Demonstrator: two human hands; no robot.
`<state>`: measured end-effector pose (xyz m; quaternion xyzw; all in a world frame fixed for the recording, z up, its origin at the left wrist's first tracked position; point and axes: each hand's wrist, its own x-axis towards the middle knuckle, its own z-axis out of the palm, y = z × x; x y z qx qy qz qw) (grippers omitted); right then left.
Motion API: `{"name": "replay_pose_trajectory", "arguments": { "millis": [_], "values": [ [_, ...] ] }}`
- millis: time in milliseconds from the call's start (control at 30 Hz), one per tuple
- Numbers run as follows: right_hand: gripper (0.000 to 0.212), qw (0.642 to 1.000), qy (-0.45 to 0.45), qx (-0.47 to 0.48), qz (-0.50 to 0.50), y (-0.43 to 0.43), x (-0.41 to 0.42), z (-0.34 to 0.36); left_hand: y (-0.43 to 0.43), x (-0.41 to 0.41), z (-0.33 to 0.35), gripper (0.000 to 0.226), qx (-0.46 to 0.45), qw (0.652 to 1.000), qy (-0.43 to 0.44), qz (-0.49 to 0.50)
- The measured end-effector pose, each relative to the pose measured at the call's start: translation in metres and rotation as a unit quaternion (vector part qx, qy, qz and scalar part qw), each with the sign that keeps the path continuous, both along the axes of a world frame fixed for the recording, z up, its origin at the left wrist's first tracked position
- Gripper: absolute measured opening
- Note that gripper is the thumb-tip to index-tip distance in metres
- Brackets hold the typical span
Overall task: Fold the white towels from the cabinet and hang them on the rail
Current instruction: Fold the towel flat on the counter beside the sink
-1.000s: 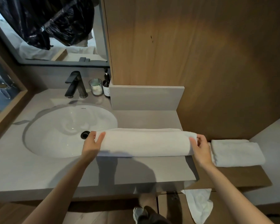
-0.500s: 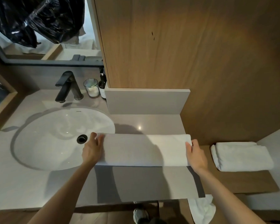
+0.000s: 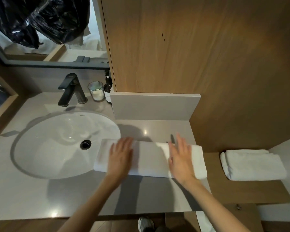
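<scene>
A white towel (image 3: 150, 160), folded into a long strip, lies on the grey counter (image 3: 32, 195) with its left end over the rim of the sink (image 3: 57, 143). My left hand (image 3: 120, 156) lies flat on its left part, fingers straight. My right hand (image 3: 180, 156) lies flat on its right part, fingers spread. A second white towel (image 3: 253, 164), folded into a rectangle, sits on the lower wooden shelf (image 3: 251, 191) to the right. Another white cloth (image 3: 205, 221) hangs below the counter's front edge. No rail is in view.
A black faucet (image 3: 70, 90), a glass jar (image 3: 96, 91) and a dark pump bottle (image 3: 108, 88) stand behind the sink. A wooden cabinet wall (image 3: 191, 47) rises behind the counter, with a grey backsplash (image 3: 154, 107). A mirror (image 3: 40, 30) hangs at the left. A shoe (image 3: 146, 224) shows below.
The towel was folded over once more and laid flat. Both hands let go of its ends and moved inward onto its top, now lying flat on it.
</scene>
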<state>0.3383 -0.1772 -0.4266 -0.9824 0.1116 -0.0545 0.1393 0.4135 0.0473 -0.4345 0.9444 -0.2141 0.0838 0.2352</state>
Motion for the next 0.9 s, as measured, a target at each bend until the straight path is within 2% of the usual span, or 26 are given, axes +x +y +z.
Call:
{"name": "replay_pose_trajectory", "arguments": {
  "millis": [100,167,300,600,667,767,900],
  "values": [
    [0.051,0.998,0.049,0.013,0.046,0.043,0.013,-0.016,-0.042,-0.021,-0.021,0.054,0.099,0.991,0.059,-0.066],
    [0.055,0.995,0.090,-0.021,0.047,0.053,0.015,-0.028,-0.051,-0.024,-0.031,0.057,0.154,0.985,0.063,-0.051],
    [0.059,0.993,0.086,-0.049,0.060,0.032,0.006,-0.029,-0.036,-0.017,-0.029,0.058,0.196,0.977,0.065,-0.051],
    [0.067,0.987,0.136,-0.088,-0.009,-0.045,-0.029,-0.023,0.032,0.001,-0.024,0.059,0.183,0.977,0.106,0.029],
    [0.069,0.985,0.152,-0.069,-0.041,-0.045,-0.031,-0.021,0.035,0.000,-0.021,0.060,0.172,0.977,0.116,0.047],
    [0.070,0.987,0.140,-0.002,-0.084,-0.045,-0.035,-0.019,0.030,0.000,-0.012,0.062,0.133,0.971,0.155,0.124],
    [0.071,0.990,0.114,0.023,-0.079,-0.046,-0.038,-0.012,0.028,0.015,-0.006,0.061,0.104,0.949,0.233,0.187]
  ]
}}
